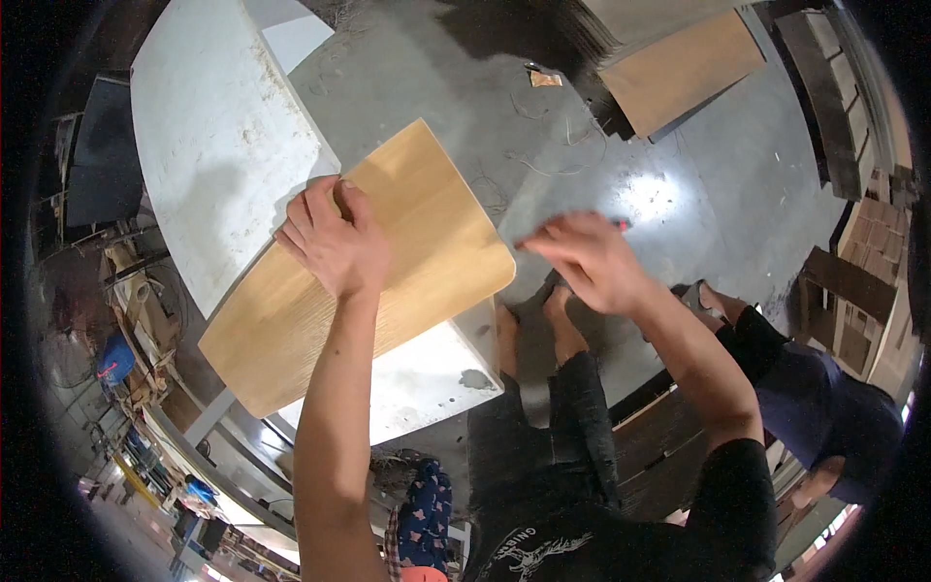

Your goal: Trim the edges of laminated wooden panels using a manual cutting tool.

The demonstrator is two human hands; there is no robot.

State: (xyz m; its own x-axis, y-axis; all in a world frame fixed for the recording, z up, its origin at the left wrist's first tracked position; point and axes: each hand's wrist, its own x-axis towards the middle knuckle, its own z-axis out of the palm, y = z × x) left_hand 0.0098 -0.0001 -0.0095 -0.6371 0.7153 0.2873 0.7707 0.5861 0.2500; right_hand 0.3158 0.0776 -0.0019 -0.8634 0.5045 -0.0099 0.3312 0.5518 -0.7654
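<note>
A light wood-grain panel [417, 213] with one rounded corner lies tilted across white work surfaces in front of me. My left hand [339, 238] is closed at the panel's far left edge, its fingers curled over that edge. Just off the rounded corner at the right is my right hand [587, 262], slightly blurred, with its fingers drawn together. A small red bit [622, 225] shows beside its knuckles; whether it belongs to something in that hand is unclear. Whatever the fingers hold, if anything, I cannot make out.
The large white board [223, 145] extends to the far left, and another white surface [427, 373] supports the panel's near side. A brown sheet [684, 73] lies far right. Another person [824, 407] is at the right. Scraps and strings litter the grey floor [427, 82].
</note>
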